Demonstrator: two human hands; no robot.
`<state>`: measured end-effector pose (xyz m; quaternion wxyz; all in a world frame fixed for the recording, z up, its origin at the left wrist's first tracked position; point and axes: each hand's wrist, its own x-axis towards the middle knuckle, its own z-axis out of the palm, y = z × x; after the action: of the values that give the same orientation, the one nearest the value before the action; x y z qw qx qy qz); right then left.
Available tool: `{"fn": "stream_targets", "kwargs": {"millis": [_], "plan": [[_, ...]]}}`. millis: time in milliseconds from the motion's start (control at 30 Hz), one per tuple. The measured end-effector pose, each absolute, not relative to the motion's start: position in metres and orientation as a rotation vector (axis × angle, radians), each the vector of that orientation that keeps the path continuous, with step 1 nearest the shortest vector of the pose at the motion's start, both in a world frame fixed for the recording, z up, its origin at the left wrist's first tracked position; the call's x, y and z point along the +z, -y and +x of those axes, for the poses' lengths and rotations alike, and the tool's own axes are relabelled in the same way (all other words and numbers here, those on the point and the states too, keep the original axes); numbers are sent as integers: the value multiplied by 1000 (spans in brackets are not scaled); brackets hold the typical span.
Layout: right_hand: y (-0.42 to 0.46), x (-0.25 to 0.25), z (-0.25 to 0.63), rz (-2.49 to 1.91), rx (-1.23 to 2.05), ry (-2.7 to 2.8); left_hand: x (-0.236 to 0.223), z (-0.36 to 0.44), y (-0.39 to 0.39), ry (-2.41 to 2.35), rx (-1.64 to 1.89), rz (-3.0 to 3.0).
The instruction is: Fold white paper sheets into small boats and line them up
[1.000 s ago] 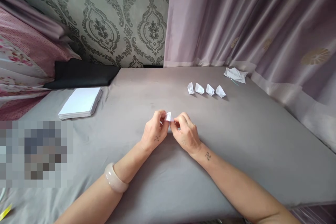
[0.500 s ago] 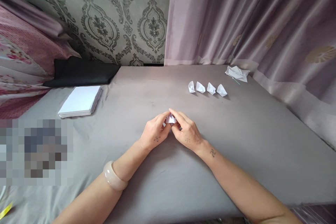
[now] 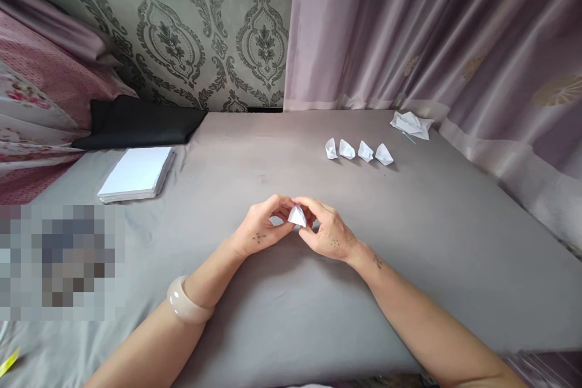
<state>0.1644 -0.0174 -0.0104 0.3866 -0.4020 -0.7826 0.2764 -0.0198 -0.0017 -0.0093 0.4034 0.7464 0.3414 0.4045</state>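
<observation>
A small folded white paper piece (image 3: 297, 216) is pinched between my left hand (image 3: 262, 229) and my right hand (image 3: 326, 230), just above the grey cloth-covered surface (image 3: 291, 315) in the middle. Both hands have their fingertips closed on it from either side. A pale bangle (image 3: 185, 303) sits on my left wrist. Farther back on the right, several finished folded paper pieces (image 3: 359, 151) stand in a row.
A stack of white paper sheets (image 3: 135, 173) lies at the left. Crumpled white paper (image 3: 411, 123) rests at the back right by the mauve curtain (image 3: 431, 36). A black cushion (image 3: 136, 121) lies against the patterned wall. A blurred patch covers the lower left.
The folded piece has turned between my fingers and now shows a triangular face. My hands have shifted slightly toward me and lower.
</observation>
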Motion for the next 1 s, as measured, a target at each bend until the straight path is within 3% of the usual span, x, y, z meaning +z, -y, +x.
{"fn": "stream_targets", "kwargs": {"millis": [233, 1000], "plan": [[18, -6, 171, -1020, 875, 1941, -2, -22, 0, -775, 973, 1857], [10, -11, 182, -970, 1001, 1914, -4, -29, -7, -766, 868, 1846]]}}
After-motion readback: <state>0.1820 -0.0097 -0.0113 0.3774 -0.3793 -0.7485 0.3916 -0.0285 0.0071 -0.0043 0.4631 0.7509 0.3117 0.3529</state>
